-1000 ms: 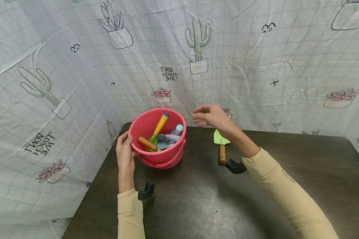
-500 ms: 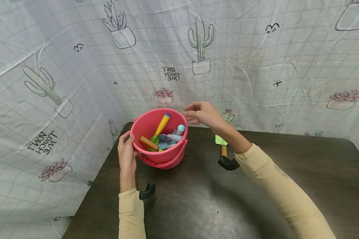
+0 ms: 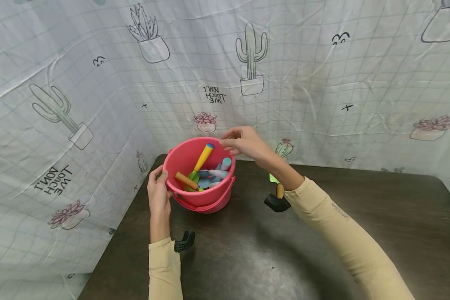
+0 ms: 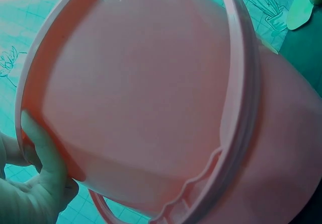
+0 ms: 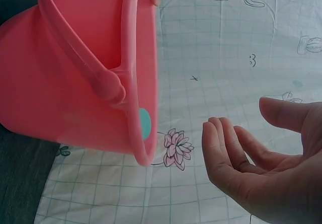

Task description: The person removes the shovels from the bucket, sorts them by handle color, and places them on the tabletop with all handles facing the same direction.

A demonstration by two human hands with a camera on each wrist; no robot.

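Note:
A pink bucket (image 3: 181, 154) stands upright at the back left of the table. My left hand (image 3: 159, 193) grips its rim on the left side, thumb inside and fingers outside in the left wrist view. Inside lie a yellow handle (image 3: 203, 157) with a blue end, joined to something green, a brown handle (image 3: 186, 180), and several pale blue and pink pieces partly hidden. My right hand (image 3: 243, 145) hovers by the bucket's back right rim. In the right wrist view its fingers are loosely bent, apart from the bucket, holding nothing.
A small green trowel with a wooden handle (image 3: 280, 191) lies on the dark table (image 3: 228, 258), partly hidden by my right forearm. Behind and to the left hangs a white curtain (image 3: 303, 83) with cactus drawings. The bucket's pink handle (image 5: 75, 48) hangs down its front.
My right hand has moved left from beside the bucket to its back right rim. Its forearm now covers more of the trowel. The left hand keeps its grip on the rim.

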